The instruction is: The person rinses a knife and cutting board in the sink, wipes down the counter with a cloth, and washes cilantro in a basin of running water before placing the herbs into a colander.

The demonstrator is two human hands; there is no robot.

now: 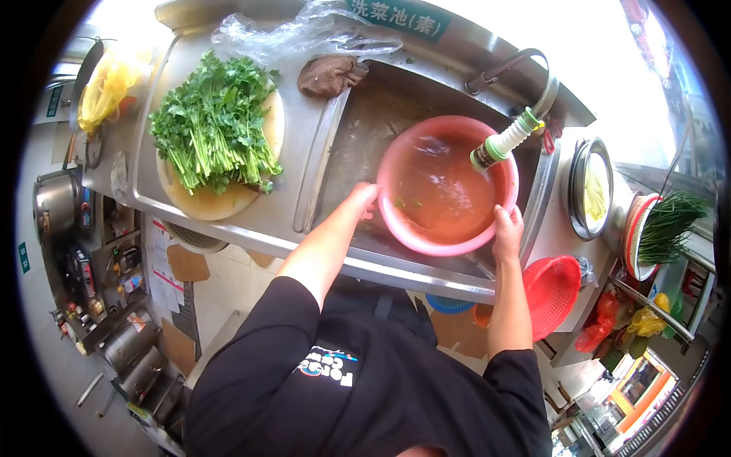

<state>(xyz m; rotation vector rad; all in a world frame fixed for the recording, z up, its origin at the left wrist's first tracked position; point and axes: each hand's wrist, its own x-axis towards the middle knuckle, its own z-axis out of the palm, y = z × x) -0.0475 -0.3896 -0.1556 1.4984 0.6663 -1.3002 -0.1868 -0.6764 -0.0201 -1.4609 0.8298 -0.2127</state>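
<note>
A pink plastic basin (445, 247) with murky brownish water (449, 194) stands in the steel sink, and a few green leaf bits float in it. My left hand (365, 200) is at the basin's left rim, fingers curled against its outer side and partly hidden. On the lower right of the rim, my right hand (508, 228) has its thumb over the edge, with the other fingers mostly out of sight below. The faucet's green-and-white nozzle (505, 139) hangs over the basin's upper right.
Cilantro-like greens (217, 126) lie on a round cutting board (209, 204) left of the sink (329, 171). Behind are a brown cloth (332, 75) and clear plastic bag (297, 34). Rightward are a red colander (552, 297), a plate of pale vegetables (596, 196) and long green stalks (671, 228).
</note>
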